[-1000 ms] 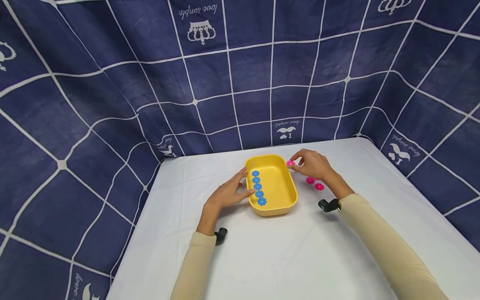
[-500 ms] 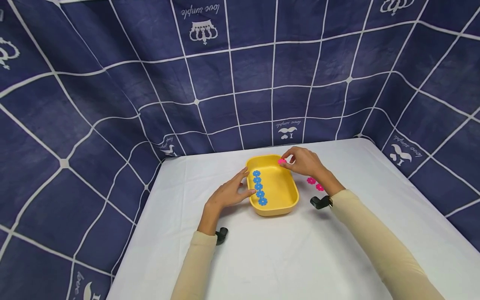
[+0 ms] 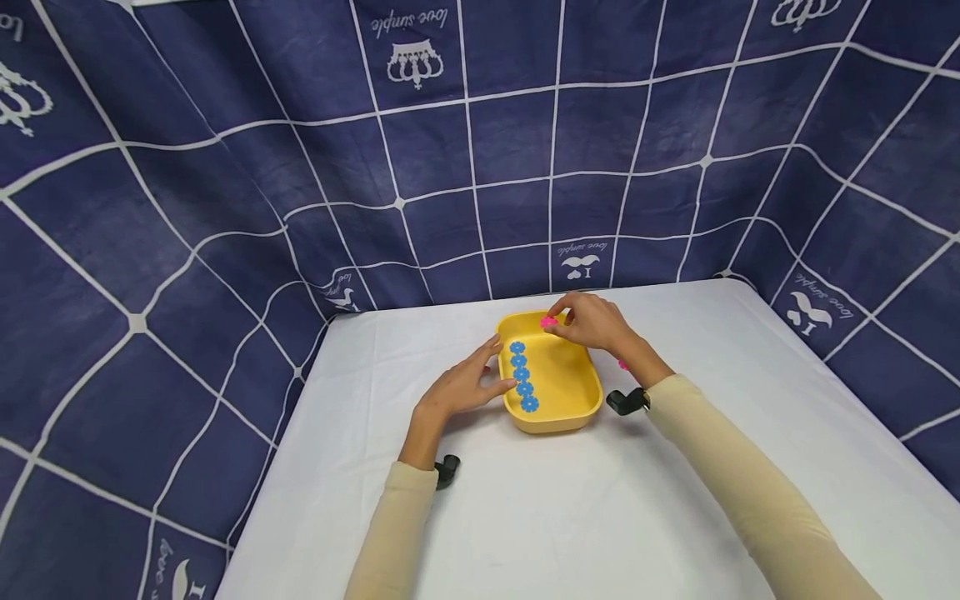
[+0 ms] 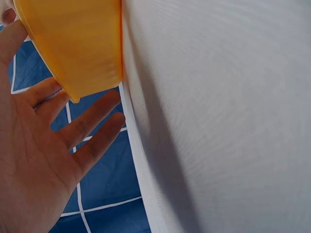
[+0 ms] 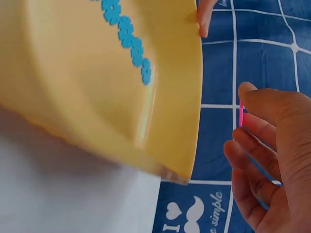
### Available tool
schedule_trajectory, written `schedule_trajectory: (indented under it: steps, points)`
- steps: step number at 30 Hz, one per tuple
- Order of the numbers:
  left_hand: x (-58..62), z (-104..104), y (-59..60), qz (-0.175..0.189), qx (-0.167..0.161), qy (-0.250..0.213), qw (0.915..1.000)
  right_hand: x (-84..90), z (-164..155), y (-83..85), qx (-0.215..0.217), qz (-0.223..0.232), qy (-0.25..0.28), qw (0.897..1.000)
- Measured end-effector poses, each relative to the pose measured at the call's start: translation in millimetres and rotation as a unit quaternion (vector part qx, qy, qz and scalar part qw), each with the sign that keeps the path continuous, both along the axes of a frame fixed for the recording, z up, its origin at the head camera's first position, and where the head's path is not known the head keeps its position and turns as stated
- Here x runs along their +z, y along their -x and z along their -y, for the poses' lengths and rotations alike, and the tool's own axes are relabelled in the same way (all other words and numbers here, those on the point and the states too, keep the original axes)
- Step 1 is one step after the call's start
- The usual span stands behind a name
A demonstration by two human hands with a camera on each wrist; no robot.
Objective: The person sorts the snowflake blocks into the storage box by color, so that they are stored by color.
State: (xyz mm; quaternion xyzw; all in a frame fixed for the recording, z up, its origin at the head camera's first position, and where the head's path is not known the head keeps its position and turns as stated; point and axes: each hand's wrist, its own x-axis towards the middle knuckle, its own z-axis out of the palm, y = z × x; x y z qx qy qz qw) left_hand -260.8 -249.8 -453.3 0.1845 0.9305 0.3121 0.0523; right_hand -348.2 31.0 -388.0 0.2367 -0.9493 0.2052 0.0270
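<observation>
A yellow rectangular tray (image 3: pixel 566 379) stands on the white cloth. Inside, along its left side, several blue flower-shaped pieces (image 3: pixel 521 374) lie in a row. My right hand (image 3: pixel 592 321) pinches a pink flower-shaped piece (image 3: pixel 549 322) between thumb and fingers, over the tray's far end. In the right wrist view this pink piece shows edge-on as a thin line, above the tray rim. My left hand (image 3: pixel 465 383) touches the tray's left side, fingers spread and thumb near the rim; the left wrist view shows those fingers (image 4: pixel 95 121) rather straight beside the tray wall.
Part of another pink flower piece (image 3: pixel 622 365) shows on the cloth beside my right forearm, which hides what lies behind it. White cloth (image 3: pixel 525 517) covers the table. A blue curtain with white lines (image 3: pixel 510 150) hangs behind and at both sides.
My right hand has moved left with the pink flower piece, from outside the tray's right rim to above its far end. The left hand stays at the tray's left side.
</observation>
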Motion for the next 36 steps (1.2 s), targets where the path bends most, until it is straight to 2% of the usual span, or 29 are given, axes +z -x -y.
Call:
schedule_trajectory:
  steps: [14, 25, 36]
  points:
    - [-2.7, 0.8, -0.3, -0.002, -0.005, 0.008, 1.0000, 3.5, 23.9, 3.1, 0.019, 0.009, 0.001, 1.000]
    - [-2.7, 0.4, 1.2, 0.000, -0.003, 0.006, 1.0000, -2.0, 28.9, 11.3, 0.024, 0.017, -0.004, 1.000]
    - [-0.5, 2.9, -1.2, 0.005, -0.005, 0.013, 0.9999, -5.8, 37.9, 21.9, 0.030, 0.049, -0.021, 0.998]
